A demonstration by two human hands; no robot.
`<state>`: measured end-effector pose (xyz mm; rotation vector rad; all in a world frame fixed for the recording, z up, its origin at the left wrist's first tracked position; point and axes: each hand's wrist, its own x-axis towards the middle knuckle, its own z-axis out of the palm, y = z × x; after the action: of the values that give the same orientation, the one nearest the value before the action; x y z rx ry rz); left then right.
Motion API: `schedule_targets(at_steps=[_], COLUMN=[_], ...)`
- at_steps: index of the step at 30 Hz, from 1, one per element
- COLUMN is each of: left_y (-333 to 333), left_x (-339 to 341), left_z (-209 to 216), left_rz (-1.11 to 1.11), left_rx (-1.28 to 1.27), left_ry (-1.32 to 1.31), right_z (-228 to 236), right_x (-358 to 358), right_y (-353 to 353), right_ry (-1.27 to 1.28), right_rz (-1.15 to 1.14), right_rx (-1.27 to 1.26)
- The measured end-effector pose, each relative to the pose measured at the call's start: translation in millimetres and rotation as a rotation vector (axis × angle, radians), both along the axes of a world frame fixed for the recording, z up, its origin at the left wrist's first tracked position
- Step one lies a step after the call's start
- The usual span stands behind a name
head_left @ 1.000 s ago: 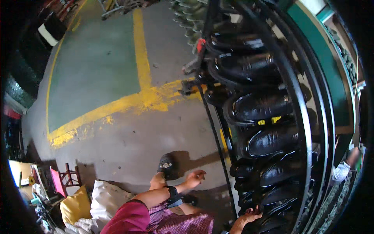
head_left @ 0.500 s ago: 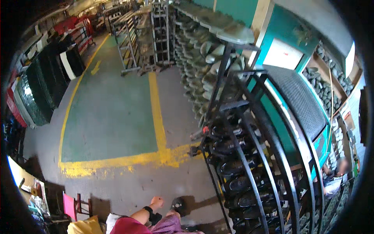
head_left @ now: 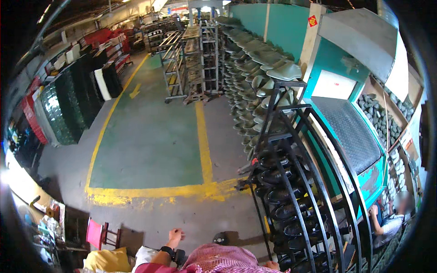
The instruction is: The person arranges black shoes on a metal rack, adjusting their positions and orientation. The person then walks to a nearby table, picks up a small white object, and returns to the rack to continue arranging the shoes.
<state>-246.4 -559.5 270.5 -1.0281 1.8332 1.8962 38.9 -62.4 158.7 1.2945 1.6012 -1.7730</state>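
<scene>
My left hand (head_left: 176,235) hangs out over the grey floor in front of me, a dark band on its wrist. Its fingers are loosely apart and nothing shows in them. Only a bit of my right hand (head_left: 271,265) appears at the lower edge, beside the checked red-and-white cloth (head_left: 227,257) on my body; its fingers are hard to make out. Right of it stands a black metal rack (head_left: 300,227) with several tiers of black shoes (head_left: 280,195). The dark tip of a shoe (head_left: 221,238) pokes out below me on the floor.
Yellow lines (head_left: 150,191) frame a green floor lane ahead. Stacked grey-green shoe lasts (head_left: 255,95) and a green machine (head_left: 346,132) stand right. Metal racks (head_left: 209,59) stand farther off. A red stool (head_left: 96,233) and yellow bag (head_left: 107,261) lie left. A person (head_left: 391,223) sits far right.
The view has tilted up and turned slightly left, showing more of the far hall. My left hand's fingers look more spread than before. Part of my right hand now shows.
</scene>
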Motion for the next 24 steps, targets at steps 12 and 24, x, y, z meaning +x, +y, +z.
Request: schedule_targets(at_steps=[12, 24], left_y=[-30, 0], left_x=[190, 152], left_z=[-15, 16], left_rz=[0.130, 0.168], left_rx=[0.269, 0.075], left_ry=[-0.219, -0.127], right_z=[-17, 5], right_x=[-15, -99], right_y=[33, 29], right_ry=[0.103, 0.307], right_rz=[0.232, 0.336], right_rx=[0.043, 0.031])
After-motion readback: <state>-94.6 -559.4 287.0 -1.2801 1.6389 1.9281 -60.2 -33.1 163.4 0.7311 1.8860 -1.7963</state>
